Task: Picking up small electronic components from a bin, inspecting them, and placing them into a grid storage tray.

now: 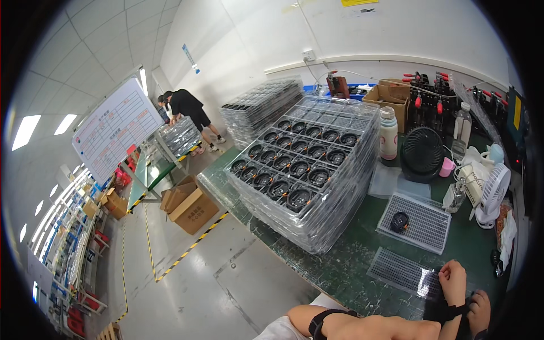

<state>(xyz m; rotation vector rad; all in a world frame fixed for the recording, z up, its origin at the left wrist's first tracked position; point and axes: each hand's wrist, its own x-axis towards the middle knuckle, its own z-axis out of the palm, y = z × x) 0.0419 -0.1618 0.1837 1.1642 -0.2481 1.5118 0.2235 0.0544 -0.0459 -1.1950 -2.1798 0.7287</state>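
My left hand (454, 279) is at the lower right, its fingers curled together beside the right end of a clear sheet with rows of small marks (399, 272). Whatever may be between those fingertips is too small to make out. Close behind my left wrist, my right hand (480, 310) shows bent fingers, and what they may hold is hidden. Beyond the sheet lies a pale gridded pad (428, 226), with one round black part (399, 221) resting on it.
A tall stack of clear plastic trays (334, 209) holds rows of round black parts at centre. A bottle (388, 136), black fan (422, 153), white fan (494, 195) and red-handled clamps (422, 93) line the far right. A cardboard box (192, 209) stands on the floor; people (187, 105) work beyond.
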